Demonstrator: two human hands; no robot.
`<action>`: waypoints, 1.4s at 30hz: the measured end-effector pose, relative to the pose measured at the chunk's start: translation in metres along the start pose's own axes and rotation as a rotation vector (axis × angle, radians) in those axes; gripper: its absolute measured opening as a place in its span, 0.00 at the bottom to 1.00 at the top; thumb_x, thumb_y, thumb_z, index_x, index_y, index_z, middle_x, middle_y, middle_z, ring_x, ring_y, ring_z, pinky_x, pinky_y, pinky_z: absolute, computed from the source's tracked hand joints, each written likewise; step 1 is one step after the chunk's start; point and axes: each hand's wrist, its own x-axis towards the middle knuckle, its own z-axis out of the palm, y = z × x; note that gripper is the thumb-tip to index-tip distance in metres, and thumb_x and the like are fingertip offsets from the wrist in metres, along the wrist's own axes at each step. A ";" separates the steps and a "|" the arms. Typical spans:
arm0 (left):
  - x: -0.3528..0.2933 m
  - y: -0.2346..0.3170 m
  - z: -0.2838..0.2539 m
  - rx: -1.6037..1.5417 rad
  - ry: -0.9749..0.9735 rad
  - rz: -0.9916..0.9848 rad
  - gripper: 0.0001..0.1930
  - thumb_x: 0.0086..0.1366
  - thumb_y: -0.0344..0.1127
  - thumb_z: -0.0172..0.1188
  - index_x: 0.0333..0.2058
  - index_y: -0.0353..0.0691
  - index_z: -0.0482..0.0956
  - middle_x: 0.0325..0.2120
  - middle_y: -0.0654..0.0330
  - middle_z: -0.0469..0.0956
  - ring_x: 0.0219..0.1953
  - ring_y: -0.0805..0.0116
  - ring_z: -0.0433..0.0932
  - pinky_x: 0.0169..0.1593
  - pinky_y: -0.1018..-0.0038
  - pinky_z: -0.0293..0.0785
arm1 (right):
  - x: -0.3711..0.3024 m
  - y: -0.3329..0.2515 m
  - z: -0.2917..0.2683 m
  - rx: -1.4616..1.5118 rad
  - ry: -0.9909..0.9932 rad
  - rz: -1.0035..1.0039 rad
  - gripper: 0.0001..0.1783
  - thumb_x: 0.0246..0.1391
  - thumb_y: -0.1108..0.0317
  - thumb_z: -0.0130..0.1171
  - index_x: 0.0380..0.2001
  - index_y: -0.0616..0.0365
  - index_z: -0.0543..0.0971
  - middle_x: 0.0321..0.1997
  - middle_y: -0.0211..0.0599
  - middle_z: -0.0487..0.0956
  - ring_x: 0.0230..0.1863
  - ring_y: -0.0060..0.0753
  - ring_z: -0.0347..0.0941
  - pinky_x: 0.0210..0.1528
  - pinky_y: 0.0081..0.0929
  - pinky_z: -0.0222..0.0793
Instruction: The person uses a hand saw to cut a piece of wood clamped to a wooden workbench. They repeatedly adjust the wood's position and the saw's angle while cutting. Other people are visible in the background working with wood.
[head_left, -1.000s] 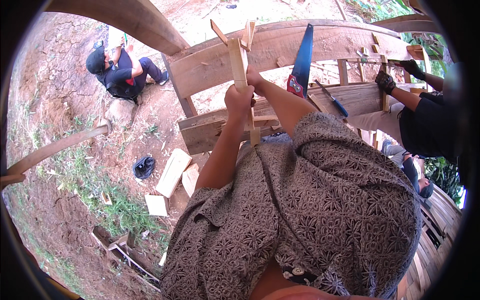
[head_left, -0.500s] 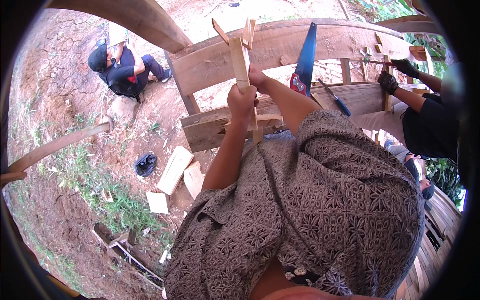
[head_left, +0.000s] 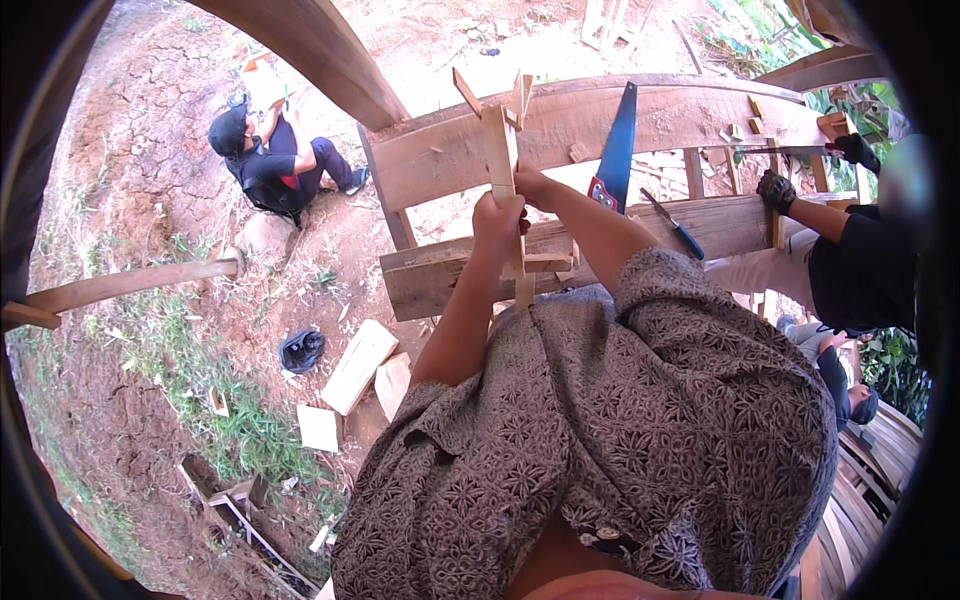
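My left hand [head_left: 497, 222] is wrapped round the lower part of a pale, squared wooden piece [head_left: 500, 150] standing up in front of me. Just above and to the right, my right hand [head_left: 537, 187] closes on the same piece from its far side; its fingertips are partly hidden. Thin wooden strips [head_left: 522, 98] stick out at the top of the piece. To the right, a handsaw [head_left: 618, 150] with a blue blade and red-and-white handle leans against the timber. A blue-handled knife [head_left: 685, 238] lies on the plank [head_left: 730, 222] beside it.
A curved beam [head_left: 450, 165] spans the far side. At right, a person's gloved hand [head_left: 776, 192] rests on a slat. Another person [head_left: 265, 150] sits at far left. Cut wood blocks [head_left: 358, 368] and a black plastic bag [head_left: 301, 351] lie on the ground.
The whole view has shifted, so things appear lower and farther right. My hands keep their grip on the wooden piece. The co-worker's far gloved hand has moved right.
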 end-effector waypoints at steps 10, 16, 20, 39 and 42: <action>0.021 0.035 -0.020 -0.199 -0.210 -0.213 0.36 0.72 0.70 0.44 0.48 0.37 0.76 0.28 0.56 0.81 0.29 0.62 0.83 0.38 0.64 0.84 | -0.026 -0.020 0.025 0.389 0.087 0.149 0.47 0.63 0.23 0.35 0.57 0.55 0.77 0.46 0.45 0.83 0.44 0.42 0.81 0.46 0.42 0.76; 0.020 0.036 -0.007 -0.014 -0.146 -0.213 0.32 0.72 0.67 0.50 0.40 0.36 0.77 0.27 0.55 0.81 0.28 0.64 0.82 0.35 0.68 0.82 | 0.004 -0.003 0.031 0.255 0.415 0.222 0.51 0.63 0.22 0.33 0.42 0.61 0.86 0.39 0.49 0.84 0.40 0.41 0.81 0.42 0.42 0.75; 0.016 0.031 0.001 0.083 -0.040 -0.144 0.33 0.73 0.65 0.49 0.39 0.34 0.78 0.27 0.54 0.81 0.27 0.63 0.82 0.34 0.68 0.80 | 0.022 0.009 0.031 -0.023 0.615 0.113 0.55 0.62 0.21 0.30 0.46 0.65 0.84 0.41 0.56 0.84 0.41 0.49 0.81 0.43 0.44 0.73; -0.008 -0.019 -0.030 0.932 0.274 0.367 0.40 0.61 0.46 0.69 0.64 0.27 0.63 0.53 0.44 0.72 0.59 0.49 0.72 0.63 0.57 0.68 | -0.133 0.076 -0.123 -0.949 0.256 -0.078 0.23 0.49 0.51 0.72 0.43 0.55 0.84 0.40 0.48 0.85 0.45 0.50 0.82 0.50 0.44 0.77; -0.039 -0.007 -0.018 1.012 0.194 0.254 0.46 0.60 0.47 0.70 0.69 0.28 0.59 0.58 0.40 0.69 0.62 0.44 0.69 0.66 0.56 0.66 | -0.155 0.115 -0.127 -1.103 0.457 -0.353 0.27 0.47 0.54 0.75 0.48 0.55 0.81 0.45 0.46 0.81 0.50 0.49 0.78 0.53 0.43 0.75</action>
